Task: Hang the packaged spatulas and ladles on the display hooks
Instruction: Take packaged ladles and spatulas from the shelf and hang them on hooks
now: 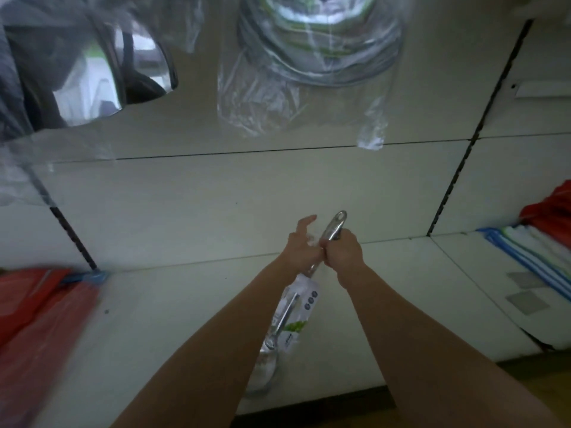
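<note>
A packaged steel ladle (289, 316) hangs handle-up in front of the white back panel (216, 193). Its shiny handle end with a hang hole pokes out above my right hand (341, 250), which grips the handle. A white and green card and clear wrap cover the lower handle; the bowl hangs low between my forearms. My left hand (301, 244) is beside the handle with its fingers spread; whether it touches the handle I cannot tell. No display hook shows near the handle.
Steel pans in clear plastic bags (309, 72) hang at the top, and a shiny lid (102, 78) at upper left. Red packages (34, 319) lie on the white shelf at left. Striped cloths (531, 257) and a red item sit at right. Slotted uprights (469, 143) run down the panel.
</note>
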